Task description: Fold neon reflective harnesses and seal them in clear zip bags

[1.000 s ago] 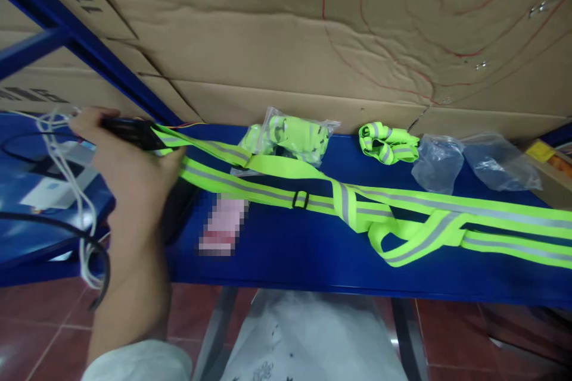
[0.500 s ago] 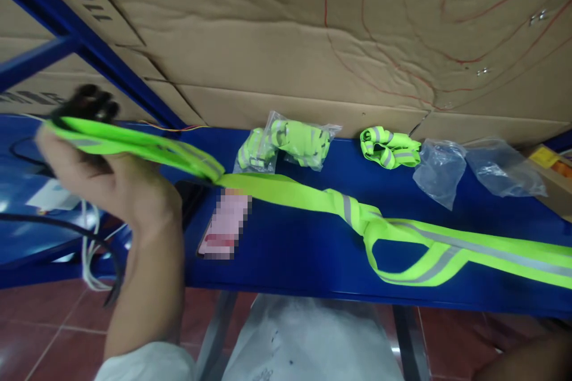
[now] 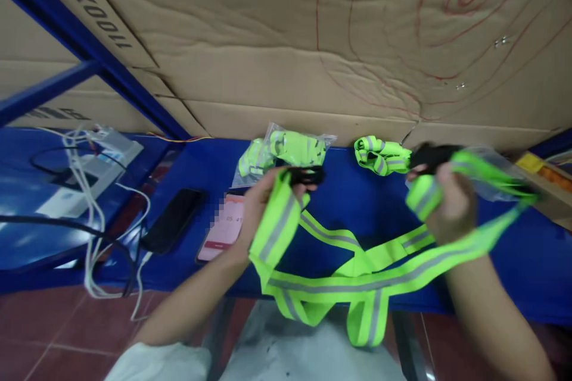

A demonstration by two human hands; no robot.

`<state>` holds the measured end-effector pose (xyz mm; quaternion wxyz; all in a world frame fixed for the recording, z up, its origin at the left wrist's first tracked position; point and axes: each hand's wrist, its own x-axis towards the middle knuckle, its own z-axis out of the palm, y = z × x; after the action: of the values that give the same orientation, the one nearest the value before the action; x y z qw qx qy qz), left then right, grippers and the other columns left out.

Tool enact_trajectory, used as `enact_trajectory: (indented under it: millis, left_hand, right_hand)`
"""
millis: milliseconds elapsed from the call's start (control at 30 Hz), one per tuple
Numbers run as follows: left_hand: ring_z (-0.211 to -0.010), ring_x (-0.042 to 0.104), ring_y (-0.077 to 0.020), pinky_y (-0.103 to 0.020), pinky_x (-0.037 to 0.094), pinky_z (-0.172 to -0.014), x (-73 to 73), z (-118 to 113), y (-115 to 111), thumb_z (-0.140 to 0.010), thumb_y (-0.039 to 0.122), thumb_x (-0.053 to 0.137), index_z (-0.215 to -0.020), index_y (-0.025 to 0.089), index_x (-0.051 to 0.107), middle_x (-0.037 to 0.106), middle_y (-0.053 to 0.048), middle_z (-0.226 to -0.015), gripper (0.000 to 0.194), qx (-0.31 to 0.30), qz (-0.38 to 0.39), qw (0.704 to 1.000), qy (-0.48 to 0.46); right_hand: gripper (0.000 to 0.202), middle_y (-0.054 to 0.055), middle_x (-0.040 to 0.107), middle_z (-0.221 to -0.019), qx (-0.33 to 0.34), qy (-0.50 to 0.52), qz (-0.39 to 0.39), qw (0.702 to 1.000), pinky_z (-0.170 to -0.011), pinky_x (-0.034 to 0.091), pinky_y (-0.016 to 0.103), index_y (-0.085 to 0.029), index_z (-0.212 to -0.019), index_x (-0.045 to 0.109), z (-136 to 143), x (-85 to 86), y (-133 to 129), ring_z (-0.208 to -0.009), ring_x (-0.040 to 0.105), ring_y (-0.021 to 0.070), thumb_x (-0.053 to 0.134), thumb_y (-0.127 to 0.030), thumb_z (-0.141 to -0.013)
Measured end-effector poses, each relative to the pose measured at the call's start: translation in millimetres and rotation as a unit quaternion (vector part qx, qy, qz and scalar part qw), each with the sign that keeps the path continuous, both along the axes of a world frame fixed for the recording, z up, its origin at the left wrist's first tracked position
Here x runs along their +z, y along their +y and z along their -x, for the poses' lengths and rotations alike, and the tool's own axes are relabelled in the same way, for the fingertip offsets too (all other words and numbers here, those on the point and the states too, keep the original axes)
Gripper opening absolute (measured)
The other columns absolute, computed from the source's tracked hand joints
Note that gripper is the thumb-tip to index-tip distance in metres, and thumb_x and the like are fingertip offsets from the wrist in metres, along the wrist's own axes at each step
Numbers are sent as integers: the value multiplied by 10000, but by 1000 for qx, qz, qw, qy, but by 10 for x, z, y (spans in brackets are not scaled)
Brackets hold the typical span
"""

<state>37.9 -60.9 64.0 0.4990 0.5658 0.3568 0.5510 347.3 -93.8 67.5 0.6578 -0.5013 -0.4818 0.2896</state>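
Note:
A neon-yellow reflective strap vest (image 3: 330,289) with grey stripes hangs between my two hands, its crossed straps and loops drooping over the table's front edge. My left hand (image 3: 257,208) is closed around one end, where a black piece (image 3: 306,175) sticks out past the fingers. Further right, my right hand (image 3: 453,205) grips the other end by a blurred black part (image 3: 433,156), and a strap loops out beyond it. Behind lie a folded strap bundle (image 3: 382,156) and bundles in clear bags (image 3: 295,149).
A phone with a pink screen (image 3: 223,226) and a black phone (image 3: 174,220) lie on the blue table (image 3: 326,256) at left. White cables (image 3: 92,238) and a power strip (image 3: 116,152) sit beyond them. A cardboard box (image 3: 547,187) and clear bag (image 3: 496,184) are at right.
My left hand has come down and right from the far left. My right hand has come into view with the other end. The vest, stretched out before, now sags between them.

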Motion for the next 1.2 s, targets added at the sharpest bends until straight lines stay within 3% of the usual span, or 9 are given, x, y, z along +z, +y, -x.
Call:
enact_trajectory:
  millis: [133,267,367,500,700,933,1100,1200]
  left_hand:
    - [-835,796,-264,-372,658,-776,-96,-205,-119,-826,409,865,-1013,202,742,809,-67,-925,305,-108,95,990,-9]
    - [-796,795,-266,-349,654,-723,-225,-201,-139,-758,414,920,-1011,196,756,801,-64,-895,372,-117,123,985,-18]
    - [-785,796,-268,-353,661,-710,-301,-191,-141,-714,427,947,-1017,203,751,804,-60,-921,425,-116,125,985,-42]
    - [-854,805,-284,-399,675,-807,-326,-198,-134,-767,450,906,-1045,189,724,812,-74,-952,423,-110,146,981,-58]
    - [-948,803,-310,-443,666,-903,-466,-213,-111,-734,456,926,-1090,201,717,815,-79,-974,484,-136,157,976,-65]
    - [-925,791,-277,-396,648,-878,-669,-187,-24,-789,448,886,-1102,195,727,791,-82,-1010,433,-150,129,979,-58]
    - [-975,772,-266,-322,619,-822,-726,-153,-17,-809,401,868,-1157,198,725,774,-94,-1071,427,-163,76,984,-3]
    - [-1048,753,-273,-328,610,-871,-747,-167,-25,-823,383,847,-1188,207,730,761,-100,-1179,422,-160,59,984,43]
  right_hand:
    - [302,44,786,-882,86,80,98,988,-750,649,363,-241,-914,731,432,-369,51,-826,776,247,810,-520,-832]
    - [254,30,794,-867,134,91,153,975,-711,658,357,-236,-914,789,654,-569,-87,-769,770,242,884,-409,-753]
    - [282,31,796,-876,133,101,171,971,-700,659,348,-242,-932,800,690,-576,-144,-756,765,233,882,-444,-753]
    - [334,36,800,-897,106,106,167,975,-722,669,341,-255,-948,795,700,-542,-127,-761,763,218,878,-507,-746]
    - [288,32,802,-937,103,76,168,977,-753,674,384,-270,-965,785,615,-631,-141,-817,774,245,858,-483,-785]
    - [247,21,787,-892,133,16,180,975,-709,643,362,-275,-1009,809,528,-660,-171,-825,762,257,832,-422,-812]
    - [222,7,731,-727,161,-26,188,969,-597,571,295,-227,-795,780,630,-595,-191,-677,696,207,853,-434,-759]
    - [220,-8,705,-692,171,-48,184,967,-619,560,285,-222,-742,756,670,-590,-177,-677,674,194,863,-414,-742]
